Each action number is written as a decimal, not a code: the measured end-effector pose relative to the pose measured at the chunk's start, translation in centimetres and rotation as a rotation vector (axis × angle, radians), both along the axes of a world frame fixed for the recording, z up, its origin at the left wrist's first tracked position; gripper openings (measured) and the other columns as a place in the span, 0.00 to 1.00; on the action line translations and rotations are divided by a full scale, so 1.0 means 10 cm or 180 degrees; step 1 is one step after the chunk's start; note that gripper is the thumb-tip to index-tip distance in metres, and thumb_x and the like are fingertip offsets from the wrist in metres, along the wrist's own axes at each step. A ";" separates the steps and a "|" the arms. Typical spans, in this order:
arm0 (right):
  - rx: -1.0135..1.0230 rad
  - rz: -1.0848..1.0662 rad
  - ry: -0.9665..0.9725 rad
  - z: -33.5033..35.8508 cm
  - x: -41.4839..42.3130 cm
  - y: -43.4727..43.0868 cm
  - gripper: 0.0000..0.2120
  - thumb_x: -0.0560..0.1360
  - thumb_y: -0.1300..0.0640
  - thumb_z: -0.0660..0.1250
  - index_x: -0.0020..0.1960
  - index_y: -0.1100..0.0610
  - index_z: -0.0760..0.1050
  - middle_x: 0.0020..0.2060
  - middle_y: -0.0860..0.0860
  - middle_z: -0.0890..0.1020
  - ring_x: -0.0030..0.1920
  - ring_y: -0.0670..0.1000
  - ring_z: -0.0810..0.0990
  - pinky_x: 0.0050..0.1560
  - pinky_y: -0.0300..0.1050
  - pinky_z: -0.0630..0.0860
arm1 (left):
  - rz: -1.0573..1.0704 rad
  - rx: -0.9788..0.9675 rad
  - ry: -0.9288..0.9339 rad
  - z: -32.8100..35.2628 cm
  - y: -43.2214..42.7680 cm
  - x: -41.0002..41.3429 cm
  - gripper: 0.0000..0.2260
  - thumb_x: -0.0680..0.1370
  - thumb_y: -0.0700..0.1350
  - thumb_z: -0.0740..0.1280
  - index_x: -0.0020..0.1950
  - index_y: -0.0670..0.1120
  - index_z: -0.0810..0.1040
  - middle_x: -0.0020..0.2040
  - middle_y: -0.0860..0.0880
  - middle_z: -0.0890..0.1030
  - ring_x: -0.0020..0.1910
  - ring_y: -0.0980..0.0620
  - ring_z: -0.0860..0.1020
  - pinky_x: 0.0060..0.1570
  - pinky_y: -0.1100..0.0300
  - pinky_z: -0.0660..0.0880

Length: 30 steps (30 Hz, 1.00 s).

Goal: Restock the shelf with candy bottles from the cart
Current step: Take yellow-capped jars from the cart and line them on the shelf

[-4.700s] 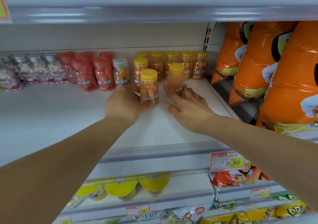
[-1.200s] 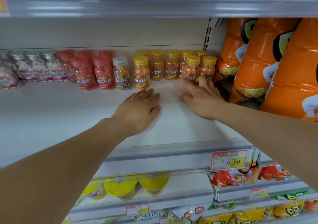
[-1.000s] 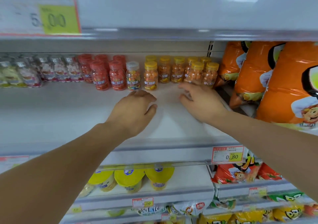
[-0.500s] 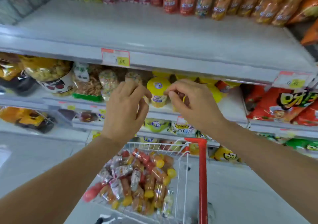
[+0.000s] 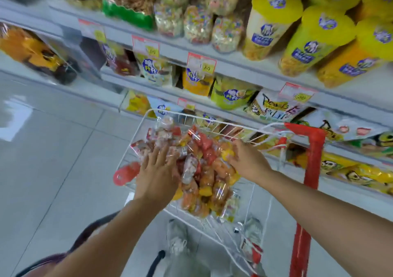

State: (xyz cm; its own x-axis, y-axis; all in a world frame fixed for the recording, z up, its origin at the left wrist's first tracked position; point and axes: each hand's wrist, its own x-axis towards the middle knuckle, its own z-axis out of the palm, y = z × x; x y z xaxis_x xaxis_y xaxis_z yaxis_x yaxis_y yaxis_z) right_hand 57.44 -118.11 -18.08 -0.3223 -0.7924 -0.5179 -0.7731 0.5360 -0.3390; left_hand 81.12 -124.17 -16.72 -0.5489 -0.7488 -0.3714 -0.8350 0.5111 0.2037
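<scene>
Over the white wire cart [image 5: 212, 120], both hands are at the heaped candy bottles [image 5: 202, 170]. Left hand [image 5: 157, 174]: fingers [image 5: 161, 153] straight and spread, resting on the pile's left side, holding nothing. Right hand [image 5: 248, 162]: fingers bent down onto a yellow-capped bottle [image 5: 227, 154] at the pile's right; blur hides whether they grip it. The cart stands just beside the snack shelf [image 5: 234, 66].

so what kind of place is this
Most likely a grocery or snack shop aisle: white metal shelves carrying red-bordered paper price tags, rows of yellow-lidded snack tubs, and a white wire cart full of small candy bottles.
</scene>
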 end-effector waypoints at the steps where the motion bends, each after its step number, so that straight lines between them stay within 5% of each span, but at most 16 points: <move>1: 0.0090 -0.0008 -0.0005 -0.12 0.01 -0.03 0.26 0.79 0.50 0.64 0.73 0.57 0.61 0.61 0.58 0.75 0.59 0.59 0.76 0.45 0.46 0.69 | -0.0040 -0.0008 -0.0053 -0.07 0.02 -0.03 0.26 0.81 0.52 0.52 0.79 0.52 0.52 0.80 0.47 0.50 0.79 0.46 0.47 0.76 0.49 0.44; 6: 0.0130 -0.0188 -0.0043 -0.49 0.07 -0.12 0.28 0.78 0.49 0.66 0.73 0.56 0.61 0.65 0.57 0.74 0.61 0.58 0.76 0.54 0.49 0.73 | -0.0161 -0.0097 -0.0266 -0.32 0.10 -0.05 0.28 0.81 0.51 0.55 0.79 0.51 0.48 0.80 0.45 0.47 0.78 0.42 0.43 0.76 0.46 0.45; 10: 0.0027 -0.0456 0.0267 -0.55 0.10 -0.15 0.20 0.78 0.50 0.67 0.66 0.55 0.65 0.50 0.53 0.79 0.42 0.53 0.76 0.34 0.44 0.68 | -0.0175 -0.0185 -0.0170 -0.38 0.14 -0.02 0.27 0.80 0.50 0.56 0.79 0.50 0.54 0.80 0.44 0.50 0.78 0.41 0.44 0.76 0.45 0.46; 14: -0.0642 -0.0507 0.0318 -0.44 0.02 -0.14 0.14 0.76 0.48 0.65 0.58 0.53 0.71 0.48 0.51 0.79 0.41 0.54 0.76 0.31 0.42 0.61 | -0.0127 -0.0064 -0.0206 -0.35 0.10 -0.06 0.27 0.81 0.51 0.55 0.79 0.50 0.53 0.80 0.45 0.49 0.78 0.42 0.43 0.76 0.44 0.47; 19: -0.1194 -0.0075 -0.0636 -0.05 0.00 -0.16 0.09 0.74 0.47 0.67 0.49 0.52 0.76 0.36 0.44 0.78 0.34 0.44 0.75 0.32 0.41 0.69 | 0.0038 0.0101 0.0052 -0.22 0.03 -0.15 0.29 0.81 0.56 0.55 0.79 0.51 0.49 0.80 0.47 0.51 0.78 0.45 0.47 0.77 0.48 0.47; 21: -0.1131 0.0016 -0.1218 0.07 0.05 -0.21 0.06 0.75 0.51 0.68 0.49 0.52 0.78 0.31 0.42 0.76 0.30 0.39 0.73 0.30 0.32 0.65 | 0.0068 0.0344 0.0430 -0.16 0.00 -0.22 0.32 0.80 0.57 0.59 0.80 0.52 0.48 0.79 0.49 0.53 0.78 0.46 0.52 0.75 0.50 0.51; 25: -0.0919 0.0006 -0.1972 0.18 0.12 -0.29 0.07 0.77 0.53 0.67 0.53 0.54 0.79 0.35 0.37 0.78 0.35 0.36 0.75 0.36 0.29 0.70 | 0.0322 0.0773 0.0977 -0.08 -0.01 -0.42 0.29 0.79 0.55 0.63 0.77 0.50 0.57 0.65 0.49 0.73 0.62 0.48 0.72 0.54 0.59 0.66; 28: -0.0712 -0.0430 -0.2082 0.06 0.06 -0.26 0.14 0.80 0.44 0.60 0.58 0.49 0.77 0.43 0.41 0.79 0.44 0.41 0.77 0.48 0.40 0.76 | 0.0534 0.0754 0.0824 -0.09 -0.01 -0.46 0.23 0.79 0.55 0.64 0.70 0.47 0.65 0.57 0.49 0.76 0.48 0.51 0.71 0.44 0.61 0.65; 30: -0.0499 -0.0495 -0.1465 -0.11 -0.01 -0.19 0.14 0.81 0.43 0.57 0.57 0.50 0.75 0.42 0.45 0.79 0.42 0.46 0.77 0.46 0.46 0.74 | 0.0610 0.0687 0.0745 -0.13 0.00 -0.42 0.19 0.79 0.55 0.64 0.65 0.46 0.67 0.51 0.50 0.75 0.44 0.52 0.70 0.42 0.60 0.65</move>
State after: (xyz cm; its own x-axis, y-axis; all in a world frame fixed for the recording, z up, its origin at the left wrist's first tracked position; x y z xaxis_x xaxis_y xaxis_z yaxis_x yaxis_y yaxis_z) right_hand 57.37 -120.03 -19.23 -0.2090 -0.8327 -0.5128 -0.4398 0.5484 -0.7112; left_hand 76.90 -124.16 -18.05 -0.4951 -0.7643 -0.4131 -0.8295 0.2744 0.4865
